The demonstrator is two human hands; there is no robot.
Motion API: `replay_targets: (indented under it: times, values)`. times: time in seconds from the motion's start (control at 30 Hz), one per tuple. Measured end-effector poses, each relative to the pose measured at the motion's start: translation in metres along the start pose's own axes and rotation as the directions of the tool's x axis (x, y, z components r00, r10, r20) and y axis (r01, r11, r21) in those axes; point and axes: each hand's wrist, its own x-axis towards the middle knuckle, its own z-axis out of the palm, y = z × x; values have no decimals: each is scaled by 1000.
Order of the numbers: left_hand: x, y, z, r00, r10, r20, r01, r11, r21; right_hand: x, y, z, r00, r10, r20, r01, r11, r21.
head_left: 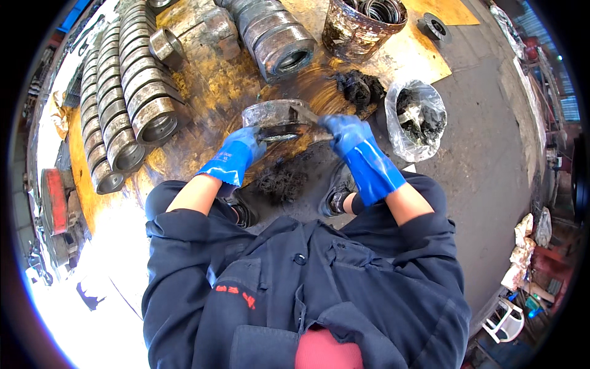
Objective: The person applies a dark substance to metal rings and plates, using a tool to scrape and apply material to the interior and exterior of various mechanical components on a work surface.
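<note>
Your left hand [241,149], in a blue rubber glove, closes on the left rim of the grimy grey steel ring [278,121], held between both hands over the greasy yellow board [212,92]. Your right hand [345,131] grips a flat metal scraper [305,116] laid on the ring's top. Black sludge [361,88] lies just beyond; ridged steel sleeves [123,92] are stacked left.
</note>
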Motion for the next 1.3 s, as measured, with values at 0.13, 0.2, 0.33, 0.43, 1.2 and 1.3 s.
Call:
replay_targets:
  times: [0.13,0.2,0.33,0.43,1.2,1.3]
  values:
    - [2,-4,1,999,38,-29,-37,999,29,-9,-8,-15,988,19,154,-10,998,-60]
    - [0,-7,3,998,55,-43,-54,998,43,-12,-10,-4,989,-15,147,27,997,-78]
    - [2,1,2,998,57,-14,-56,998,37,2,-6,0,1000,-12,-18,11,1000,-25]
    - [-2,-7,5,998,53,-33,-52,998,42,-15,-24,-11,998,-37,42,41,994,-98]
    - [-10,11,-10,999,41,-34,-40,999,8,12,-24,-9,999,-7,53,13,995,-103]
    - [-11,-6,4,989,127,-81,-123,991,55,0,-62,-17,971,51,235,6,972,-237]
